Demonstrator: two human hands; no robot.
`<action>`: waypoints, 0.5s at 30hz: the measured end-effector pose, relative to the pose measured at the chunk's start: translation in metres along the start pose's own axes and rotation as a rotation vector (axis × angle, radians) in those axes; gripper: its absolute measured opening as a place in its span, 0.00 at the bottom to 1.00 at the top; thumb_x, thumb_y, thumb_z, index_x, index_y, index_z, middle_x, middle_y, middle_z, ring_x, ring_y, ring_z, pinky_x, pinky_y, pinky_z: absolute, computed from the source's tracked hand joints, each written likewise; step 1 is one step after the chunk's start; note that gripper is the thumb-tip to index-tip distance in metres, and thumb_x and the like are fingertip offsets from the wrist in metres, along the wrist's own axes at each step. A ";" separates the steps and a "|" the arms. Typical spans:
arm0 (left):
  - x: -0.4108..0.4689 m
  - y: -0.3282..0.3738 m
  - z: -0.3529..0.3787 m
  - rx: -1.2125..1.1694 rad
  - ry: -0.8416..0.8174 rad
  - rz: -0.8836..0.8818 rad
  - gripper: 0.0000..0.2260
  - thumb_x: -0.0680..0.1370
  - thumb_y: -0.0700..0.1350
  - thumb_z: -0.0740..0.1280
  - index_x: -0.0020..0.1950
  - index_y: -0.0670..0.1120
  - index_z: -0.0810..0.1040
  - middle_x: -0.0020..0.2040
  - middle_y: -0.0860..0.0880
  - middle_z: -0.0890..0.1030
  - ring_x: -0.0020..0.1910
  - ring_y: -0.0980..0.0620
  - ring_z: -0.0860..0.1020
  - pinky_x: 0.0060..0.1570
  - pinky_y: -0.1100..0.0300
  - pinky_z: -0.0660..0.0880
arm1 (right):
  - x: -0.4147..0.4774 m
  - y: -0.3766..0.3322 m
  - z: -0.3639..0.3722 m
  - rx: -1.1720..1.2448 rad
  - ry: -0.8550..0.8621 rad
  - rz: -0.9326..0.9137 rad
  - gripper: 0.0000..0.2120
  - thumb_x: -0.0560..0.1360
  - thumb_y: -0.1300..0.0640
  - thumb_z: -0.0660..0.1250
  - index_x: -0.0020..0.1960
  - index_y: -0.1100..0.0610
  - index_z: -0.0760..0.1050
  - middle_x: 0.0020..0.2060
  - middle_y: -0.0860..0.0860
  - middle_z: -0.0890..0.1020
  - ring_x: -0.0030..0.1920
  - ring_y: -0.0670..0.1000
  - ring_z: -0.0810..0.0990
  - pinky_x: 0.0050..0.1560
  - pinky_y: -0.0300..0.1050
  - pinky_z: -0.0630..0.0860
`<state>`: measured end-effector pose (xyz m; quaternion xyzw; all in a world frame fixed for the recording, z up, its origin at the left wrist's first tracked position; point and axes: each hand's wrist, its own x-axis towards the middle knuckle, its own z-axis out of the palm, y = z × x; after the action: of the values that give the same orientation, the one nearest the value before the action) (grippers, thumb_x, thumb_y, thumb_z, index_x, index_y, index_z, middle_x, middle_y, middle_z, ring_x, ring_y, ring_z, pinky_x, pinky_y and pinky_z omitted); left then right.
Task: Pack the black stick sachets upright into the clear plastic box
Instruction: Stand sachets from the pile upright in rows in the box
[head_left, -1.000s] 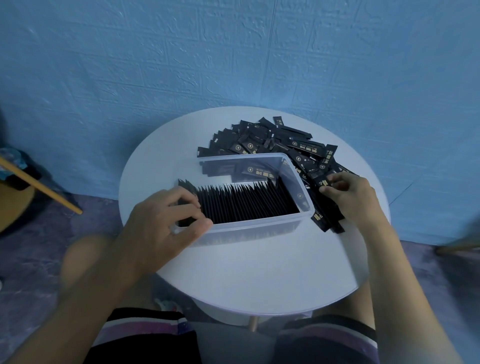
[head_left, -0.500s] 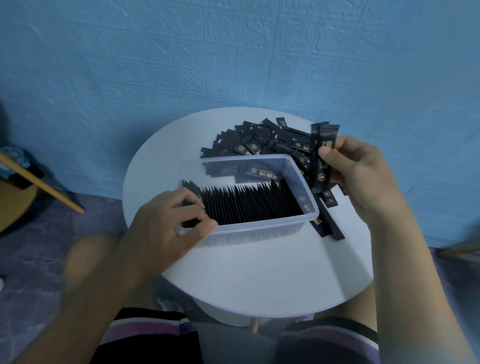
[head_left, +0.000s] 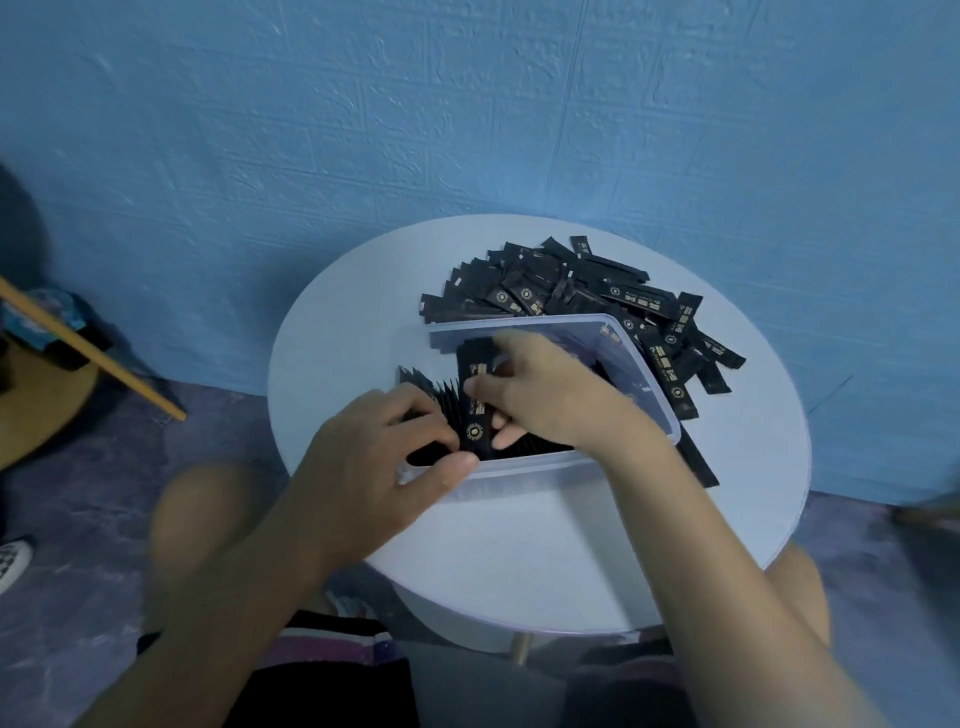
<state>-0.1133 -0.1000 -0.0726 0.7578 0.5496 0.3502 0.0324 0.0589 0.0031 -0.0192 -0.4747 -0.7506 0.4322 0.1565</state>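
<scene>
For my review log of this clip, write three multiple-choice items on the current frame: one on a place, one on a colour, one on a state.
1. Where is the loose pile of sachets?
A. on the table, behind and right of the clear box
B. on the floor
C. in the person's lap

2. What colour is the wall?
A. red
B. blue
C. yellow

3. What is the right hand doing?
A. resting flat on the table
B. reaching into the pile
C. holding black sachets upright over the packed row

Answers:
1 A, the pile lies on the tabletop past the box's far rim.
2 B, the textured wall is blue.
3 C, its fingers pinch the sachets above the row in the box.
</scene>
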 end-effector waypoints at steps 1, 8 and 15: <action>0.000 0.000 0.000 0.005 -0.005 0.001 0.17 0.80 0.61 0.61 0.48 0.51 0.82 0.48 0.56 0.78 0.44 0.54 0.76 0.41 0.55 0.75 | 0.004 0.000 0.004 -0.044 -0.005 0.029 0.15 0.79 0.53 0.67 0.63 0.57 0.71 0.36 0.55 0.83 0.31 0.52 0.85 0.46 0.57 0.84; -0.003 0.000 0.000 0.007 0.005 -0.003 0.15 0.78 0.60 0.62 0.50 0.50 0.80 0.54 0.56 0.76 0.46 0.57 0.75 0.43 0.65 0.71 | 0.006 -0.009 0.012 0.042 -0.082 0.073 0.13 0.80 0.52 0.67 0.60 0.56 0.70 0.32 0.55 0.82 0.29 0.53 0.84 0.41 0.51 0.85; -0.005 0.000 -0.001 -0.018 -0.016 -0.016 0.18 0.80 0.60 0.60 0.61 0.52 0.80 0.56 0.55 0.76 0.49 0.56 0.77 0.45 0.67 0.73 | 0.003 -0.007 0.005 0.169 -0.181 0.096 0.18 0.82 0.60 0.65 0.70 0.61 0.67 0.36 0.59 0.81 0.30 0.50 0.83 0.34 0.41 0.83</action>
<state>-0.1142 -0.1047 -0.0740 0.7558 0.5523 0.3487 0.0466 0.0507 0.0017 -0.0173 -0.4544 -0.6988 0.5420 0.1065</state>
